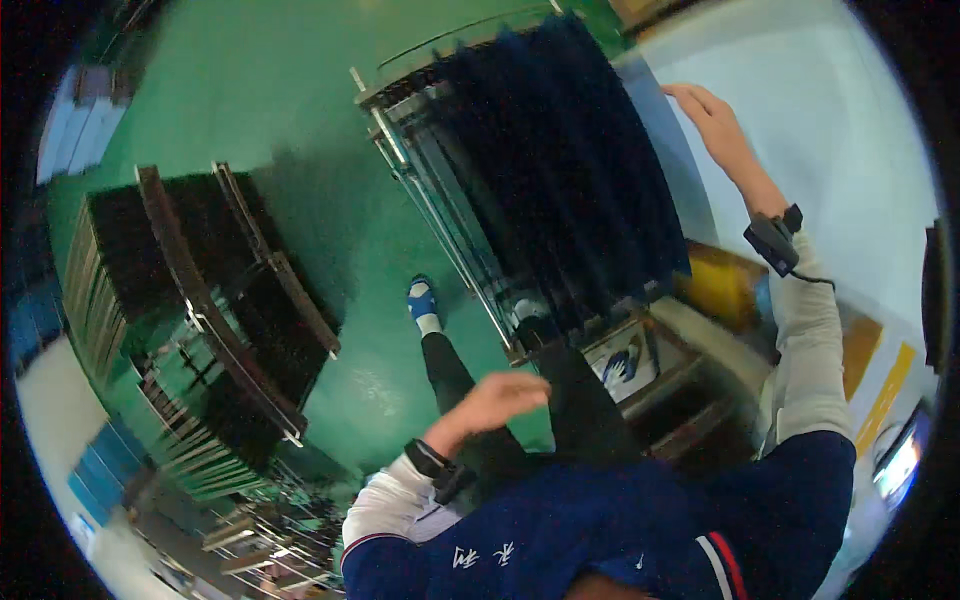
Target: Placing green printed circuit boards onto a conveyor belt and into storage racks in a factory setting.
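Dark panels (560,160), ribbed and blue-black, are stacked upright on edge in a metal-framed trolley (400,150) that stands on the green floor (290,90), just ahead of the person and slightly to the right. The right hand (712,118) is raised at the far upper right corner of this stack, with the fingers spread loosely and nothing held; whether the fingertips actually touch the outermost panel cannot be told. A black device (775,240) with a cable is strapped at the right wrist, above a pale sleeve. The left hand (500,398) is seen low in the middle, blurred, loosely open and empty, well apart from the panels; a black band (428,460) is worn at its wrist. A second rack (190,310) loaded with similar dark sheets is seen on the left, well apart from both hands. A blue shoe (421,298) with a white sock is planted on the floor between the two racks.
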The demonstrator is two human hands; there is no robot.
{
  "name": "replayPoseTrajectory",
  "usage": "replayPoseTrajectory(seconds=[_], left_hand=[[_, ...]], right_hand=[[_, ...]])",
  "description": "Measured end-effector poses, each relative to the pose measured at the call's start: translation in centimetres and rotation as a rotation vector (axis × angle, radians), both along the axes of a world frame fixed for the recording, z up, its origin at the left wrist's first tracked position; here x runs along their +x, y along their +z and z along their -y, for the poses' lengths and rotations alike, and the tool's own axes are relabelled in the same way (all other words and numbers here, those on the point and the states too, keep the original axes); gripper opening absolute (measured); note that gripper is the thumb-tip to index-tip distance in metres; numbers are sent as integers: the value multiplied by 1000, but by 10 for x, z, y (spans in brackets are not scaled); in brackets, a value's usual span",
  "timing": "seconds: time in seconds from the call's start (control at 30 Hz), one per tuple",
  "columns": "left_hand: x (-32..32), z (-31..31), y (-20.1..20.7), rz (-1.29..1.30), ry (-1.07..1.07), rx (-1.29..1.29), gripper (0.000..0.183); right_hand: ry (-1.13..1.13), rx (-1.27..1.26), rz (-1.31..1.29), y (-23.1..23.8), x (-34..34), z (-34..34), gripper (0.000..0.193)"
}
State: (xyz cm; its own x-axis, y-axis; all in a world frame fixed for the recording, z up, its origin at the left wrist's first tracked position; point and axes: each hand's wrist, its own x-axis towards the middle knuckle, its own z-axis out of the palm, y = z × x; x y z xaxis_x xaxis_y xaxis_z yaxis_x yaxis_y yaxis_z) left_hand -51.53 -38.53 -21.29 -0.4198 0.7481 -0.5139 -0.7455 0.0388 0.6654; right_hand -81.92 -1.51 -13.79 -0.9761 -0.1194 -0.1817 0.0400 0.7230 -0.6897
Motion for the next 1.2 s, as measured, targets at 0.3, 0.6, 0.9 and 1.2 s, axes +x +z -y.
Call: replayPoseTrajectory(seconds=[0.3,0.6,0.9,1.2], left_hand=[[-137,36,-12,-658,644,-628,40],[-174,-36,6,-1363,422,-875,59],[-167,-70,-28,-1314,548,-886,46],[-160,-104,-36,-1188,473,-933,50]], right_hand=[[-977,-308,345,-53,288,-110,38],[-803,-738,585,-267,459,-24,33],[-637,-424,278,-458,403,-24,25],[-1074,-466,265,-533,352,-7,31]])
